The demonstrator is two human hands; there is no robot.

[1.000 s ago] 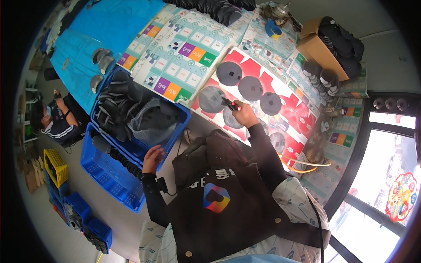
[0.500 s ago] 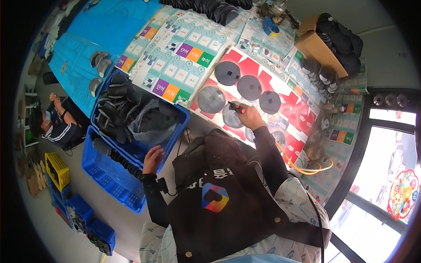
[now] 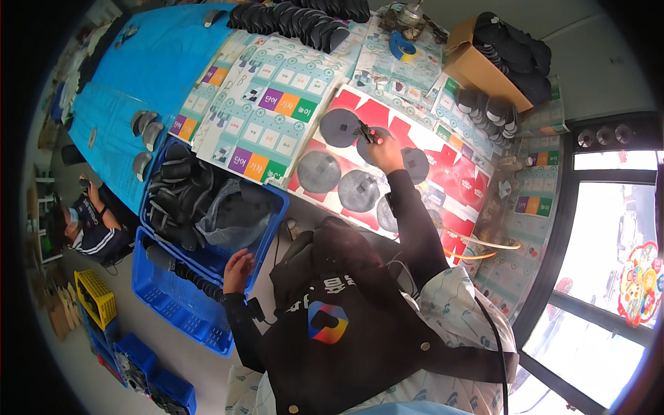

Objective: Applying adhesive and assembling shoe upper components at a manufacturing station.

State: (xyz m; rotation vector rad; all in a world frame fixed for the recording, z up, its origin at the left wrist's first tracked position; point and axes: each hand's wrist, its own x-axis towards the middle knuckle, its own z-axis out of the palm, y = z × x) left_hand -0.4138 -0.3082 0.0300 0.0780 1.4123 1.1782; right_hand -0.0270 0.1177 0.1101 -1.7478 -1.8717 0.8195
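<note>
Several discs [image 3: 359,190] on printed board [image 3: 458,163], glass door [image 3: 588,238] beyond

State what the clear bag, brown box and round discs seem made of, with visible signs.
Clear bag: apparently thin plastic film, shiny and crumpled. Brown box: likely cardboard, matt, with flat sides. Round discs: perhaps felt or foam; dull, patchy grey surfaces leave it open.

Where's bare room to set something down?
Free: blue sheet, between near and far curved pieces; lower blue crate, beside its black row. Crowded: red-white board, gray discs around the right hand; upper blue crate, heaped with black pieces.
</note>
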